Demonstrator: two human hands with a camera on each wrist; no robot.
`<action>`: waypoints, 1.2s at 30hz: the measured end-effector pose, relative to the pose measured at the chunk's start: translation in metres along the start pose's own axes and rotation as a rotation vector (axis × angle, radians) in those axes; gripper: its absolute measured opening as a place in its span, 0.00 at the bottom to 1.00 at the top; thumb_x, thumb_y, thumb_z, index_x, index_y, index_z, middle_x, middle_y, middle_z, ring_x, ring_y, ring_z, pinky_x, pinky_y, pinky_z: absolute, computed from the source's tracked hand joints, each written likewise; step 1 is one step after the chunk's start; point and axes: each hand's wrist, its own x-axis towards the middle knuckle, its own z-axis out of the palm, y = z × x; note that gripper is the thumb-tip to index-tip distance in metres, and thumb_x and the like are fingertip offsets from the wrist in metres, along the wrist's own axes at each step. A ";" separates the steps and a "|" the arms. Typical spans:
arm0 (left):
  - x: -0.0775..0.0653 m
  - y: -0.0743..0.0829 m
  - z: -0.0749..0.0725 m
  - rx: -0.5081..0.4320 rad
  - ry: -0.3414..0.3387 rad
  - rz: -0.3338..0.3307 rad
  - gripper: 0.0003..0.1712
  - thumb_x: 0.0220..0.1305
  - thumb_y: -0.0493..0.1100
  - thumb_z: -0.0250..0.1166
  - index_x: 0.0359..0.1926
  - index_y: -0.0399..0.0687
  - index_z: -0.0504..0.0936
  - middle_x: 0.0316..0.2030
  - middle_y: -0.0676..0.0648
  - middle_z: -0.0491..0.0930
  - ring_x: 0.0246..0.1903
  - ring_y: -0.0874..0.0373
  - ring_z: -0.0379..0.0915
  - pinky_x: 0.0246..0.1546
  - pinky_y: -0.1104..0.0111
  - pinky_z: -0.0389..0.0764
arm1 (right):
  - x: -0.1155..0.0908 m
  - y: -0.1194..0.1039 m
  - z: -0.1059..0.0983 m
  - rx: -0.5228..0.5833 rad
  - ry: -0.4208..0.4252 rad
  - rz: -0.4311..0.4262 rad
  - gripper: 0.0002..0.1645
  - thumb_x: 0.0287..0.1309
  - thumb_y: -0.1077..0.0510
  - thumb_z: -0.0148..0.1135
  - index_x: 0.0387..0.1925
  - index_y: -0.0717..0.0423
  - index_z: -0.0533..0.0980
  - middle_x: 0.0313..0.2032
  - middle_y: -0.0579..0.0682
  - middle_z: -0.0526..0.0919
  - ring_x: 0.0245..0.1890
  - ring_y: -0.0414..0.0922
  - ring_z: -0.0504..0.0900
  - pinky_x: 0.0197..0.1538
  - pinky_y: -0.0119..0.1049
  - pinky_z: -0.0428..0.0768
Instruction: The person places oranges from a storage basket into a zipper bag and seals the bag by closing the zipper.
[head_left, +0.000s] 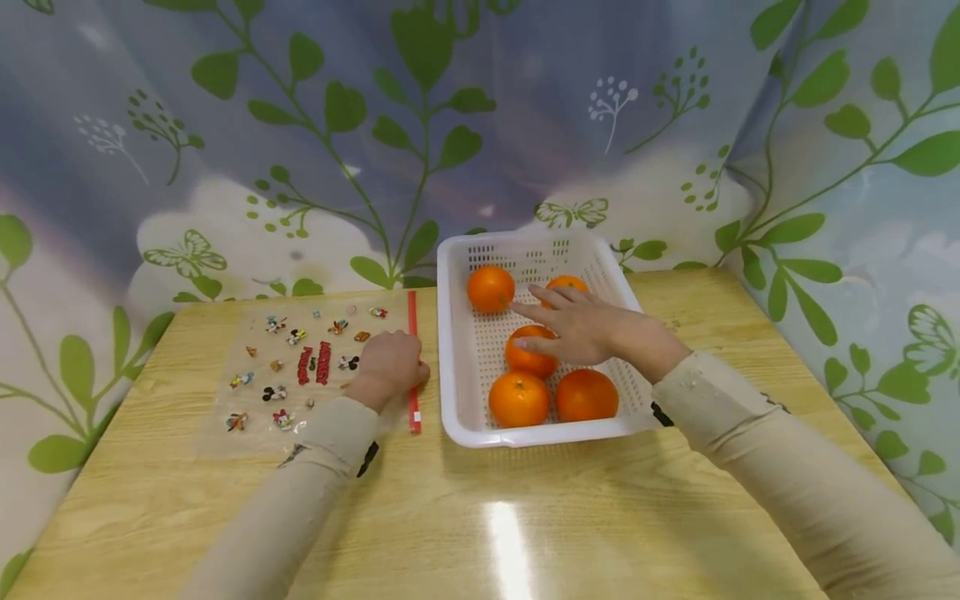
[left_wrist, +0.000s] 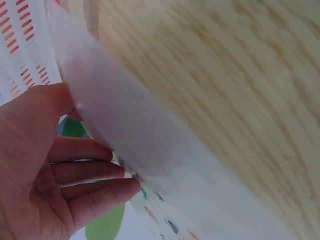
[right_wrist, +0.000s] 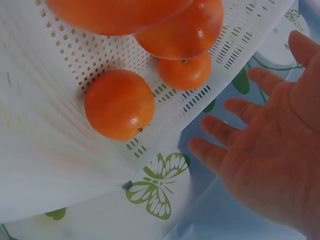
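Observation:
A clear zip bag [head_left: 255, 358] with a red slider strip and printed cartoon figures lies on the left of the table. My left hand [head_left: 390, 367] is at its red-strip edge; in the left wrist view the thumb and curled fingers [left_wrist: 95, 172] pinch the plastic film [left_wrist: 135, 120]. Right of it stands a white plastic basket [head_left: 447, 350] holding several oranges [head_left: 519, 398]. Above the basket my right hand [head_left: 581, 327] hovers, fingers spread and straight, holding nothing. It partly covers a far orange [head_left: 567, 283] and a middle orange [head_left: 528, 354] in the head view.
The wooden table [head_left: 480, 492] reaches forward of the basket and bag. A curtain [head_left: 510, 150] with leaves and butterflies hangs behind and on both sides, close to the basket's far rim.

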 end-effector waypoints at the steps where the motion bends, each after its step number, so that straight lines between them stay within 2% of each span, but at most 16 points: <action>1: 0.001 0.001 0.000 0.008 -0.001 -0.003 0.13 0.54 0.46 0.60 0.18 0.46 0.72 0.22 0.46 0.73 0.22 0.50 0.72 0.22 0.58 0.76 | 0.000 0.001 0.000 0.004 -0.001 0.002 0.42 0.67 0.28 0.31 0.75 0.39 0.44 0.74 0.53 0.34 0.72 0.62 0.39 0.67 0.62 0.43; 6: 0.006 0.004 0.002 0.024 0.018 -0.011 0.10 0.54 0.43 0.61 0.21 0.44 0.75 0.24 0.44 0.75 0.24 0.48 0.75 0.23 0.57 0.77 | -0.003 0.003 0.000 0.030 -0.003 -0.008 0.41 0.67 0.29 0.33 0.75 0.40 0.44 0.74 0.53 0.33 0.72 0.61 0.38 0.67 0.62 0.44; 9: 0.005 0.002 0.003 -0.003 0.036 -0.024 0.09 0.54 0.43 0.61 0.22 0.43 0.75 0.24 0.43 0.75 0.24 0.47 0.75 0.22 0.57 0.77 | -0.004 0.003 0.000 0.033 -0.004 -0.018 0.41 0.68 0.30 0.35 0.75 0.40 0.44 0.74 0.53 0.33 0.72 0.61 0.38 0.68 0.61 0.43; 15: 0.000 -0.011 0.001 -0.181 0.072 -0.110 0.15 0.61 0.45 0.55 0.19 0.45 0.70 0.20 0.46 0.72 0.20 0.51 0.71 0.20 0.60 0.74 | -0.005 0.003 0.001 0.018 0.005 -0.031 0.40 0.69 0.33 0.37 0.75 0.41 0.45 0.74 0.55 0.35 0.72 0.61 0.40 0.67 0.61 0.45; 20: -0.006 -0.021 -0.008 -0.329 0.136 -0.157 0.23 0.65 0.46 0.52 0.13 0.48 0.65 0.11 0.51 0.62 0.12 0.59 0.56 0.14 0.68 0.60 | -0.007 0.004 0.000 0.015 0.001 -0.024 0.40 0.69 0.33 0.37 0.75 0.40 0.44 0.74 0.55 0.35 0.71 0.62 0.40 0.68 0.61 0.45; 24: -0.012 -0.024 -0.020 -0.377 0.211 -0.139 0.26 0.65 0.43 0.51 0.09 0.50 0.62 0.08 0.53 0.57 0.10 0.61 0.49 0.13 0.70 0.54 | -0.009 0.005 -0.002 0.016 -0.006 -0.015 0.41 0.68 0.31 0.37 0.75 0.40 0.44 0.74 0.55 0.34 0.71 0.62 0.40 0.67 0.62 0.46; 31: -0.021 -0.022 -0.047 -0.384 0.317 -0.092 0.25 0.65 0.40 0.49 0.09 0.49 0.65 0.07 0.51 0.63 0.09 0.58 0.57 0.12 0.68 0.58 | -0.012 0.005 -0.003 0.028 0.013 -0.023 0.41 0.68 0.32 0.38 0.75 0.41 0.45 0.74 0.55 0.36 0.71 0.63 0.41 0.67 0.62 0.46; 36: -0.030 -0.018 -0.064 -0.357 0.381 -0.048 0.25 0.65 0.39 0.49 0.09 0.49 0.65 0.06 0.52 0.62 0.08 0.58 0.57 0.12 0.68 0.57 | -0.012 0.002 -0.004 0.022 0.060 -0.042 0.40 0.69 0.33 0.37 0.75 0.43 0.48 0.74 0.56 0.39 0.71 0.62 0.45 0.66 0.61 0.50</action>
